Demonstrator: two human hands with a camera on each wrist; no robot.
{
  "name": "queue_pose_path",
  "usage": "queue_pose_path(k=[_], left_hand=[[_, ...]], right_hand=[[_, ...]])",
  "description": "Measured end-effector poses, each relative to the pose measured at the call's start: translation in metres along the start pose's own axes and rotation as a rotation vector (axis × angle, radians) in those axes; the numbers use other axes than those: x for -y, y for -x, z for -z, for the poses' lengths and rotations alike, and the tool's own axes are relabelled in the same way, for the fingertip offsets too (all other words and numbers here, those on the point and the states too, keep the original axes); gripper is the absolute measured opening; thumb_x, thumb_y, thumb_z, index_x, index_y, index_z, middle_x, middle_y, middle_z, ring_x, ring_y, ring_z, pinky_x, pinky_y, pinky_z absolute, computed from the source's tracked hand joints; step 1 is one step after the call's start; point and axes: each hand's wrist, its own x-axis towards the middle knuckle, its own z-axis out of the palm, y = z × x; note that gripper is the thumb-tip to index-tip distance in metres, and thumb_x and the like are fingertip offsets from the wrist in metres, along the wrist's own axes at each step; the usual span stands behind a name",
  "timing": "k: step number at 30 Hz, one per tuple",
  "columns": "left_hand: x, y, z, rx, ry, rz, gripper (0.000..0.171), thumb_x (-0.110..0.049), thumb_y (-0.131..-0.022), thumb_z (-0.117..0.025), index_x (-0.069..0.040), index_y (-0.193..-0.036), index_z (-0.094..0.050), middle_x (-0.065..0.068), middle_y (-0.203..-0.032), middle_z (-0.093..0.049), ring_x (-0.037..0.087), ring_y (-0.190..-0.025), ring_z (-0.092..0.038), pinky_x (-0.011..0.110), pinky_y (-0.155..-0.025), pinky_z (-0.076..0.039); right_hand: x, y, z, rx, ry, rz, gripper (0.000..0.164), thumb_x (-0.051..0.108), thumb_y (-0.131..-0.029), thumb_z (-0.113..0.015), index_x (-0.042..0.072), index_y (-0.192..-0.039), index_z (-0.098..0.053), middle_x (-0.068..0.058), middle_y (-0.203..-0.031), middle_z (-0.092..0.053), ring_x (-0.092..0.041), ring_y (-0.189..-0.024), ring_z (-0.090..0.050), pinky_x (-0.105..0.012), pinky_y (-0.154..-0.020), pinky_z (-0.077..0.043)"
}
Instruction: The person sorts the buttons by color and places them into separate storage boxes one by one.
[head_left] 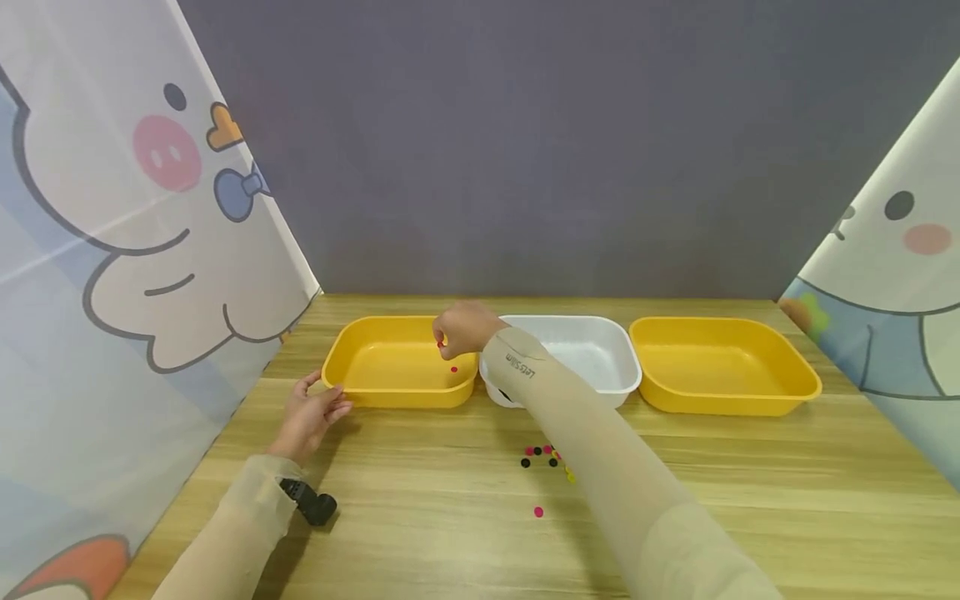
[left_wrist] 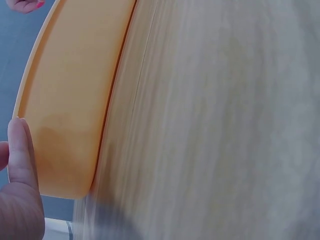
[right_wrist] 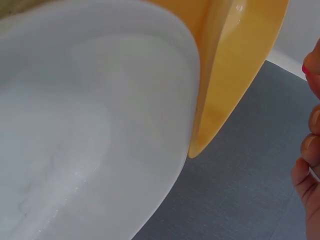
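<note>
Over the right side of the left yellow tray (head_left: 397,392), my right hand (head_left: 467,327) pinches a small pink disc (head_left: 440,344) between thumb and finger. The same pink disc (right_wrist: 305,69) shows at the fingertips in the right wrist view. Below that hand, another pink disc (head_left: 453,369) appears within the yellow tray. My left hand (head_left: 306,419) grips this tray at its front left corner, the thumb (left_wrist: 21,150) lying against the outer wall up to the rim. On the table in front of the trays are several pink, black and yellow discs (head_left: 526,462), partly hidden by my right forearm.
A white tray (head_left: 626,367) stands in the middle, right beside the left yellow one, with my right forearm crossing over it. Farther right is a second yellow tray (head_left: 720,402). One pink disc (head_left: 538,512) lies apart, nearer me. A grey wall (head_left: 525,167) rises behind the table.
</note>
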Motion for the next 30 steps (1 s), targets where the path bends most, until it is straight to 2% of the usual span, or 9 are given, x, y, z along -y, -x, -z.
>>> queue_pose_path(k=[5,12,16,20,25,30], left_hand=[[0.002,0.0,0.002,-0.008,0.0,0.002,0.073,0.002,-0.099,-0.045,-0.009,-0.153,0.004,0.001,-0.071,-0.057,0.008,-0.055,-0.063,0.017,-0.061,-0.057],[0.002,-0.001,0.003,-0.008,0.022,0.0,0.072,0.003,-0.099,-0.044,-0.01,-0.152,0.002,0.001,-0.069,-0.057,0.008,-0.054,-0.063,0.017,-0.059,-0.057],[-0.001,0.0,0.004,0.008,0.029,-0.003,0.073,0.003,-0.099,-0.045,-0.01,-0.152,0.003,0.0,-0.069,-0.057,0.007,-0.055,-0.063,0.017,-0.06,-0.057],[-0.003,0.002,0.006,0.004,0.038,-0.02,0.072,0.004,-0.099,-0.044,-0.01,-0.152,0.002,0.0,-0.068,-0.057,0.007,-0.054,-0.062,0.016,-0.059,-0.057],[-0.001,0.0,0.003,0.012,0.025,-0.018,0.072,0.005,-0.098,-0.044,-0.009,-0.152,0.002,0.001,-0.07,-0.056,0.008,-0.055,-0.063,0.017,-0.06,-0.057],[0.0,0.0,0.002,0.009,0.015,-0.008,0.07,0.004,-0.099,-0.044,-0.009,-0.151,0.0,0.001,-0.07,-0.057,0.008,-0.055,-0.063,0.017,-0.06,-0.057]], right_hand=[[0.004,-0.004,-0.003,-0.008,0.025,0.008,0.011,0.027,-0.083,-0.069,0.02,-0.091,-0.069,0.011,-0.085,-0.065,-0.011,-0.074,-0.054,-0.025,-0.063,-0.047],[0.013,-0.006,-0.002,-0.125,0.116,0.032,0.01,0.025,-0.085,-0.068,0.019,-0.091,-0.071,0.007,-0.083,-0.069,-0.011,-0.069,-0.058,-0.027,-0.061,-0.051],[0.016,-0.01,-0.002,-0.069,0.11,-0.026,0.027,0.03,-0.088,-0.068,0.016,-0.111,-0.071,0.004,-0.103,-0.071,-0.013,-0.088,-0.065,-0.028,-0.069,-0.055],[0.016,-0.014,-0.002,0.006,0.057,-0.071,0.043,0.034,-0.091,-0.067,0.014,-0.129,-0.062,0.002,-0.125,-0.063,-0.016,-0.11,-0.06,-0.033,-0.083,-0.056],[0.012,-0.005,-0.003,0.036,0.005,-0.073,0.041,0.032,-0.091,-0.067,0.014,-0.127,-0.063,0.002,-0.126,-0.062,-0.018,-0.114,-0.058,-0.034,-0.095,-0.051],[0.012,0.013,-0.002,0.033,-0.028,-0.013,0.034,0.029,-0.091,-0.068,0.013,-0.121,-0.067,0.001,-0.118,-0.066,-0.018,-0.105,-0.062,-0.035,-0.093,-0.052]])
